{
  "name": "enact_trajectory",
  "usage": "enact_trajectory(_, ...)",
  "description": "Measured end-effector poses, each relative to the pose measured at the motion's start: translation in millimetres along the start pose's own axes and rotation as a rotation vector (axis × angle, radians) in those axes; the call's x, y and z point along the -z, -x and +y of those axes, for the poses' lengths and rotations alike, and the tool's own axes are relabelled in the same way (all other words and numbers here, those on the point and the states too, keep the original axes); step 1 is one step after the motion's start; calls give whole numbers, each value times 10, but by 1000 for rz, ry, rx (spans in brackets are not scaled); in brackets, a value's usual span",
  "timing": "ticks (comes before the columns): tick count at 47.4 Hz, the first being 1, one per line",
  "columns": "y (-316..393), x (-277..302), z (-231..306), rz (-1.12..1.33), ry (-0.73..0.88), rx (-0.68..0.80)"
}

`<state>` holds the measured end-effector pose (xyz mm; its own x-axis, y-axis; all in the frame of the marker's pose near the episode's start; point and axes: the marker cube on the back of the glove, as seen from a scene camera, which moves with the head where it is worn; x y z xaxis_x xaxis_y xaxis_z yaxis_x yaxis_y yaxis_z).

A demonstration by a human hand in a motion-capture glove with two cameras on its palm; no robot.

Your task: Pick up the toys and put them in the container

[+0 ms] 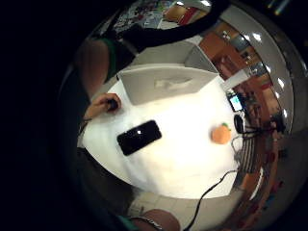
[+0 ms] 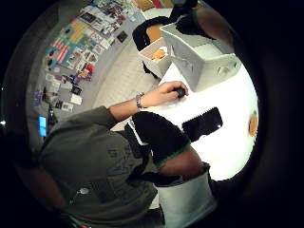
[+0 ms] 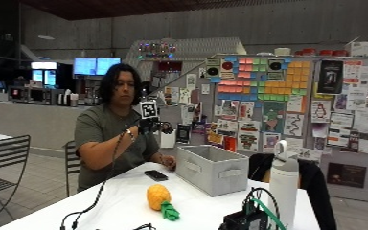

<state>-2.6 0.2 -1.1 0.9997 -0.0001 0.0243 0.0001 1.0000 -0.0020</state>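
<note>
Orange toy (image 3: 159,198) sits on the counter (image 3: 120,201) near the bin (image 3: 212,168); your right hand (image 3: 151,125) is raised above, fingers' state I cannot tell.

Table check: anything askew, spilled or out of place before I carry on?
Nothing is spilled or damaged. The pineapple toy lies on the table, apart from the grey container. A black phone lies nearby. The gloved right hand is raised above the table.
</note>
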Motion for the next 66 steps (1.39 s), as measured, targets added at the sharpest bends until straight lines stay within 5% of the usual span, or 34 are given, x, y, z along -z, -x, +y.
enact_trajectory(9, 190, 119, 0, -252, 0, 17)
enact_trajectory(17, -7, -10, -34, -117, 9, -28)
enact_trajectory(23, -170, -110, 21, -242, 0, 17)
enact_trajectory(33, -1566, -857, 479, -263, 4, -545)
enact_trajectory(39, -2464, -1386, 695, -233, -19, -758)
enact_trajectory(52, -3055, -2548, 493, -313, 177, -722)
enact_trajectory(66, -2987, -2705, 310, -110, -43, -792)
